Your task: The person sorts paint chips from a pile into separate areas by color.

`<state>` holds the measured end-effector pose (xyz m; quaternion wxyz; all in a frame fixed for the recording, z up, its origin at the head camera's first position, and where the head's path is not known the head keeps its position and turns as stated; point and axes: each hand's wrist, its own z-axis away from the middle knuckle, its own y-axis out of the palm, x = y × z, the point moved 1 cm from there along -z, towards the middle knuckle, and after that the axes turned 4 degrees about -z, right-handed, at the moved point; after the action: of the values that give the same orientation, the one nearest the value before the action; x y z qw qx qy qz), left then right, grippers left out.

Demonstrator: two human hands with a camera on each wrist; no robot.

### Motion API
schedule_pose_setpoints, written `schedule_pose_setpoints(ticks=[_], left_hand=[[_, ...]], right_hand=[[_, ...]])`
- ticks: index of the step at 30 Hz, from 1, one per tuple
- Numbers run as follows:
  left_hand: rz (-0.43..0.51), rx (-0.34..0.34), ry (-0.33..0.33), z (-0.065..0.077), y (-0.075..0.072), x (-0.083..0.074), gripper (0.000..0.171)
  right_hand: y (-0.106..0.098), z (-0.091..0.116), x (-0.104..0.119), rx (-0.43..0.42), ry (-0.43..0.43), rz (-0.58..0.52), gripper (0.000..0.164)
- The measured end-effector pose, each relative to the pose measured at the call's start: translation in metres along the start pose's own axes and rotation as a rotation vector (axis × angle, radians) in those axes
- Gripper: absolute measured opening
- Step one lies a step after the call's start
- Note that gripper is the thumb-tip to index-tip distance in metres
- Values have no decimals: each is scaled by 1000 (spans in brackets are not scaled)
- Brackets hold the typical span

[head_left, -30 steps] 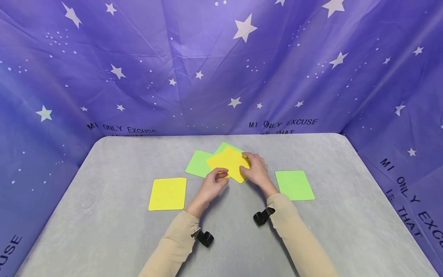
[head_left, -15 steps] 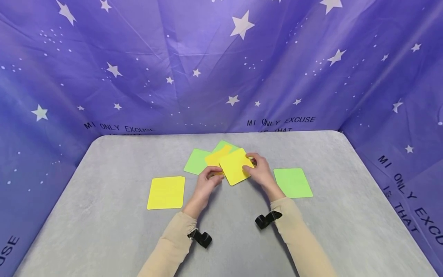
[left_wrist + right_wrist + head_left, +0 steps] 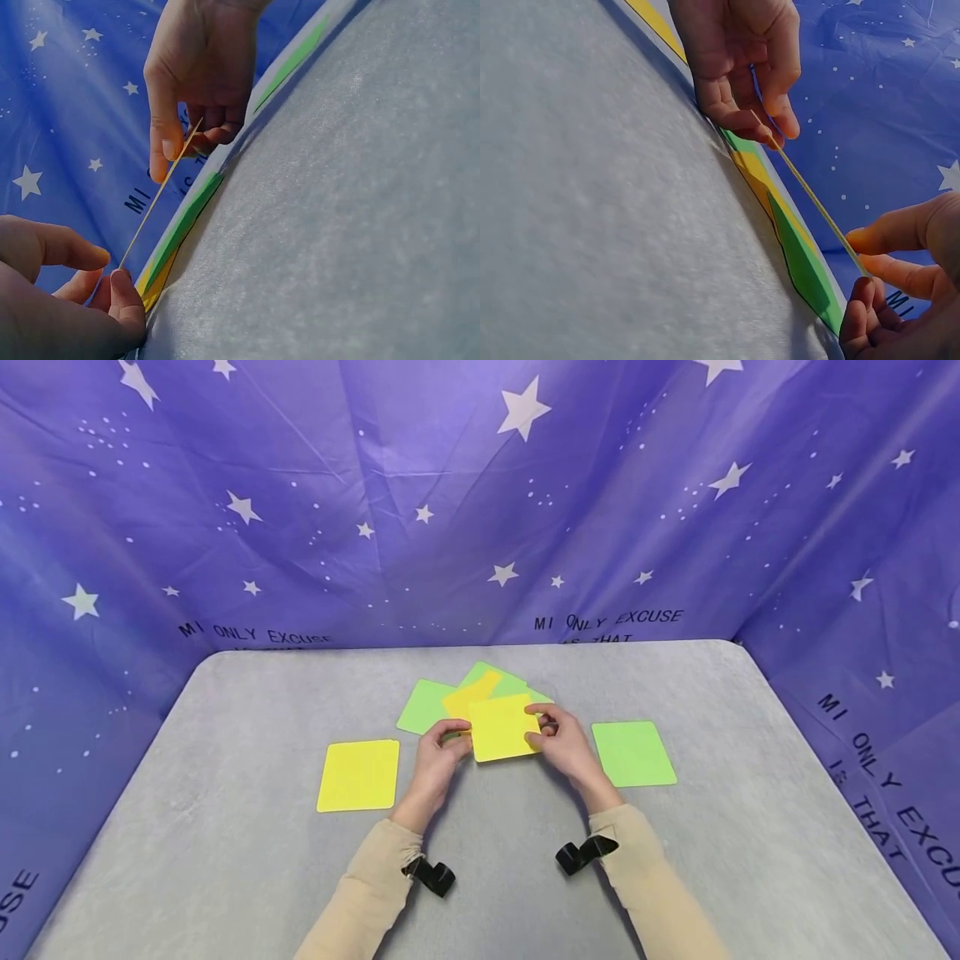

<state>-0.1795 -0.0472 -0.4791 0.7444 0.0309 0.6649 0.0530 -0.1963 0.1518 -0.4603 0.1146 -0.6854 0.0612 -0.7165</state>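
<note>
A square yellow card (image 3: pixel 501 727) is held up between both hands, over the middle of the table. My left hand (image 3: pixel 437 764) pinches its left edge between thumb and fingers, while my right hand (image 3: pixel 572 750) pinches the right edge. Seen almost edge-on in the left wrist view, the raised card (image 3: pixel 159 193) is a thin line off the tabletop; the right wrist view shows the same card (image 3: pixel 816 201) spanning the two hands. Behind it lies a loose overlapping spread of a yellow card (image 3: pixel 463 697) and green cards (image 3: pixel 422 707), partly hidden by the held one.
Yellow squares (image 3: pixel 358 777), apparently stacked, lie left of my left hand. A green square (image 3: pixel 634 753) lies right of my right hand. The grey table (image 3: pixel 495 877) meets a purple star-patterned curtain (image 3: pixel 450 460) at its back edge.
The yellow card has come off the spread toward me and turned until its edges sit nearly square. My left fingers have moved left and now grip its left edge.
</note>
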Motion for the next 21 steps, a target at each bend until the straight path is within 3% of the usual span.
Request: schedule_pose_setpoints(ticks=[9, 21], left_hand=[[-22, 23, 18, 2, -7, -1, 37], [-102, 48, -12, 6, -30, -5, 41]], right_hand=[[10, 7, -2, 10, -22, -53, 37], [26, 14, -2, 13, -61, -101, 38]])
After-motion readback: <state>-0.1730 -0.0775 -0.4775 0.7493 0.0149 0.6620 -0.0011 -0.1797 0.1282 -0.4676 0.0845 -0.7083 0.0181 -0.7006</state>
